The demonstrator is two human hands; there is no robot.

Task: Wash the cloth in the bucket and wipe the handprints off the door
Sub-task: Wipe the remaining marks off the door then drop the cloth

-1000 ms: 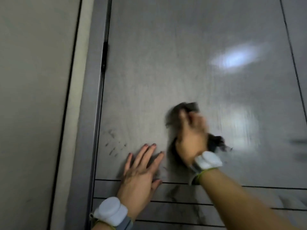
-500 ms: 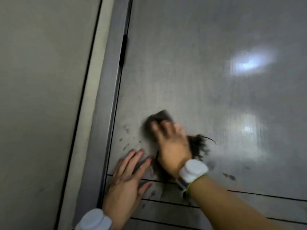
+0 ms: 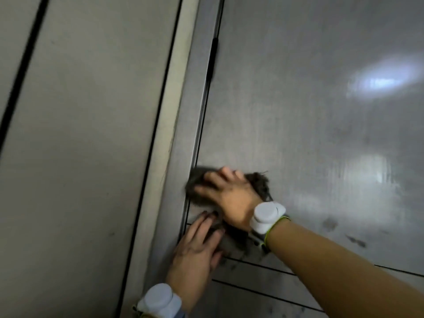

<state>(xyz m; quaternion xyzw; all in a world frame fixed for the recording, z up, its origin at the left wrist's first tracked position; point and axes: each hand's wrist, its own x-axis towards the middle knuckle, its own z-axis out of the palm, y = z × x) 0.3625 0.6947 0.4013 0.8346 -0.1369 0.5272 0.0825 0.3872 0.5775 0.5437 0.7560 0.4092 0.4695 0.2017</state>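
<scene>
Right hand [image 3: 231, 198] is pressing the dark cloth [image 3: 258, 182] flat-fingered against the door [image 3: 286, 111] by its left edge; left hand [image 3: 197, 251] is resting open just below. Leftover smudges [image 3: 354, 241] are sitting off right.

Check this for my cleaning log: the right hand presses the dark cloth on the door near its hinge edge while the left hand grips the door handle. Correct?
Not quite. The head view shows the left hand resting flat on the door, gripping no handle. The right hand does press the dark cloth near the hinge edge.
</scene>
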